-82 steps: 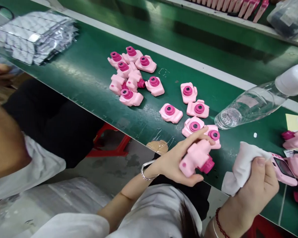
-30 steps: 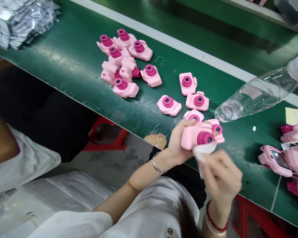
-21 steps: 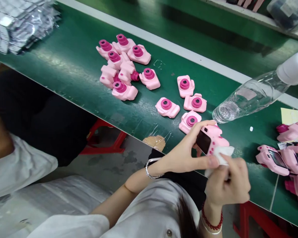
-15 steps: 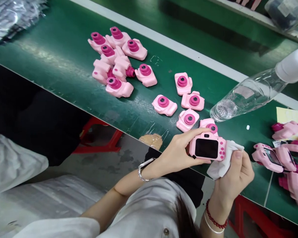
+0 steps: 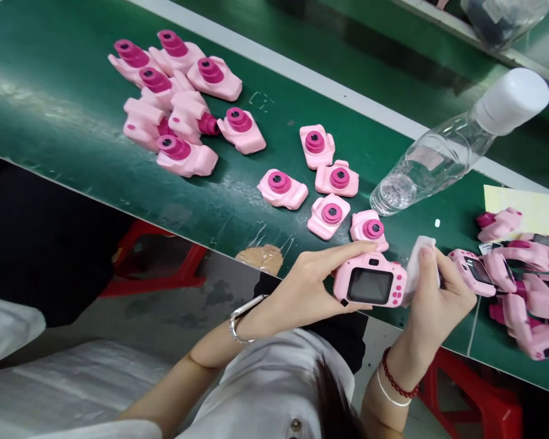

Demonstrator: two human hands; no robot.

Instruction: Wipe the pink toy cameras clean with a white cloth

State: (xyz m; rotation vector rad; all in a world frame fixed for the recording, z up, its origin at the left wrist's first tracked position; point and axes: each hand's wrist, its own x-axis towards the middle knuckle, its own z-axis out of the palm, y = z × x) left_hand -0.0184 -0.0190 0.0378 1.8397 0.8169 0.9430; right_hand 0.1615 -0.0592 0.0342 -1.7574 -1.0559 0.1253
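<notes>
Head: pink camera [image 5: 369, 281] between left hand [image 5: 308, 291] fingers [image 5: 348, 251].

The toy camera [image 5: 369, 282] in the left hand [image 5: 308, 289] looks like smooth matt pink plastic with a glossy dark screen. Against its side, the right hand [image 5: 434, 299] presses a soft white cloth [image 5: 416, 265]. Beyond the hands, the bottle [image 5: 439, 160] is clear shiny plastic, and the green belt [image 5: 73, 122] has a slight sheen.

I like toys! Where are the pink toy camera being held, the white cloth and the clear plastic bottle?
pink toy camera [image 5: 370, 285], head view, its dark screen.
white cloth [image 5: 416, 263], head view, bunched top.
clear plastic bottle [image 5: 432, 161], head view, its body.
</notes>
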